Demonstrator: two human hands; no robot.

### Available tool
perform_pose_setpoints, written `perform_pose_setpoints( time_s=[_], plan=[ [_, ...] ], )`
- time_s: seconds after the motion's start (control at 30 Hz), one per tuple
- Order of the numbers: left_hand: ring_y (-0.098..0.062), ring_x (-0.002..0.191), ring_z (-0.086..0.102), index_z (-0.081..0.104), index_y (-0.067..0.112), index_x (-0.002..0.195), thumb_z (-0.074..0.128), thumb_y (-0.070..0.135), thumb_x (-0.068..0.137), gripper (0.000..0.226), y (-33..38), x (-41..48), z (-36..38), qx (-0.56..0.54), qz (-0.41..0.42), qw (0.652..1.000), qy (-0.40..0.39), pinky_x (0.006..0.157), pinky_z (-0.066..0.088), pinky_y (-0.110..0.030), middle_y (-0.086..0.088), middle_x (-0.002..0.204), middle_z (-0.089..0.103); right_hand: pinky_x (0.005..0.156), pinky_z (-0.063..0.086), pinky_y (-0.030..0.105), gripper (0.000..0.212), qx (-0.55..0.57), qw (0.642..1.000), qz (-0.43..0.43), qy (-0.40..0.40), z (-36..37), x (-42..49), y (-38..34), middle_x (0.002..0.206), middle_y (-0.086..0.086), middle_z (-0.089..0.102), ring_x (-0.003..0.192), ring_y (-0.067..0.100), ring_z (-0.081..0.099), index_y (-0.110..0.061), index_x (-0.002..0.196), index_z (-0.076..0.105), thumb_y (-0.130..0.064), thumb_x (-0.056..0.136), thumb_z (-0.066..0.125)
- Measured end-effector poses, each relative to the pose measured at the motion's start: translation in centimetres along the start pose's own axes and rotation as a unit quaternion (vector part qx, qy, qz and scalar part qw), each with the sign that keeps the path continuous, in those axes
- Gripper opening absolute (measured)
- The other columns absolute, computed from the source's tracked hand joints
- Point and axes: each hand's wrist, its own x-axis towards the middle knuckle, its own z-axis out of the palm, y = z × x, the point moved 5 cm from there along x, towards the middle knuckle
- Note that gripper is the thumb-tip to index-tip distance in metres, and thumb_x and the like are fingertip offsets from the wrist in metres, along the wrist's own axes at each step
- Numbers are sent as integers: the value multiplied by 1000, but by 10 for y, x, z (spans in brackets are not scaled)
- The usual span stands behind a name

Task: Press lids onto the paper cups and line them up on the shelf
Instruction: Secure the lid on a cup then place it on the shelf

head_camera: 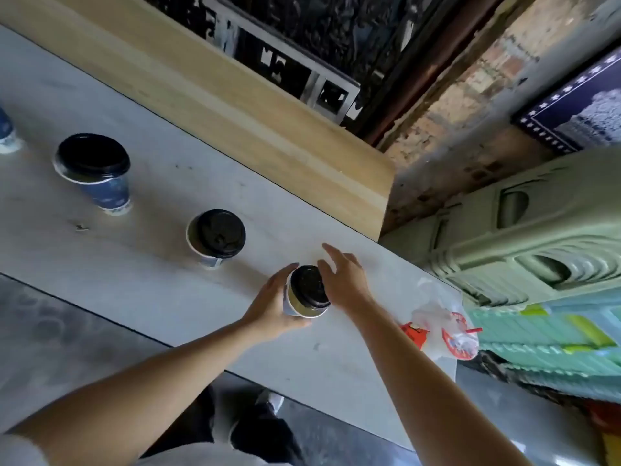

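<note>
Now left hand grips the nearest paper cup on the counter, right hand spread open beside its black lid; lidding step, next probably press rim down firmly.

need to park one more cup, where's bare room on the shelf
Bare: the strip between the row of cups and the wooden backboard, and the front band nearer the person. Crowded: around the held cup, and the plastic bag at the shelf end.

Dim daylight, soft blur, wide-angle edge distortion
</note>
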Motion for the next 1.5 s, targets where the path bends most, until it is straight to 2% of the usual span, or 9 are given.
perform_pose_setpoints(
  time_s=[0.13,0.47,0.67,0.8,0.9,1.03,1.23,1.33,1.5],
  plan=[
    [2,122,55,48,34,139,92,35,61,89,6,2,-2,-25,10,999,32,100,49,-24,20,133,59,93,35,22,47,15,997,-12,-72,13,-1,0,144,7,54,131,25,51,-32,147,51,-35,100,54],
    [7,111,60,48,37,134,87,39,65,79,16,-16,8,-55,-5,996,74,86,46,-8,28,121,62,93,36,21,55,39,992,-75,-89,11,-17,12,141,0,50,125,18,50,-26,143,54,-23,91,71],
    [-4,116,60,46,36,137,83,47,63,83,16,-10,7,-52,-20,997,53,93,54,-25,21,125,62,101,40,25,65,14,988,-127,-86,17,-25,18,130,-16,35,129,19,43,-31,146,49,-17,87,72],
    [-10,119,60,48,27,140,84,31,70,79,13,-13,7,-69,-17,997,31,96,54,-34,14,129,62,102,37,21,69,34,987,-122,-94,25,-29,23,134,-20,33,127,10,40,-33,150,45,-16,89,71],
    [-7,123,60,54,24,138,64,3,76,66,9,-13,-2,-133,-70,989,4,98,54,-31,9,130,65,107,34,19,72,95,987,-90,-92,27,-29,27,142,-23,39,128,0,37,-33,151,45,-12,88,72],
    [-5,111,67,73,26,113,59,9,85,35,2,-15,-11,-333,-185,925,4,88,54,-21,6,115,75,110,39,23,77,183,978,-31,-91,28,-31,30,145,-16,51,131,3,45,-34,150,45,-7,85,76],
    [-17,105,70,74,24,109,53,28,102,22,5,-11,-7,-293,-201,931,88,100,55,-45,4,105,76,91,57,60,30,482,858,136,-115,36,-31,39,126,6,69,122,23,62,-18,129,67,-21,100,62],
    [-15,104,69,73,27,109,53,39,99,25,7,-9,-10,-242,-183,947,103,98,55,-45,7,103,75,93,56,61,27,558,805,167,-117,40,-30,47,117,4,75,118,21,66,-18,110,78,-22,105,52],
    [-11,101,68,71,21,111,48,33,103,27,16,-10,-16,-170,-132,969,122,92,54,-36,8,102,75,93,59,50,27,558,803,178,-112,54,-34,54,117,5,76,119,15,66,-22,104,80,-25,104,53]
  ],
)
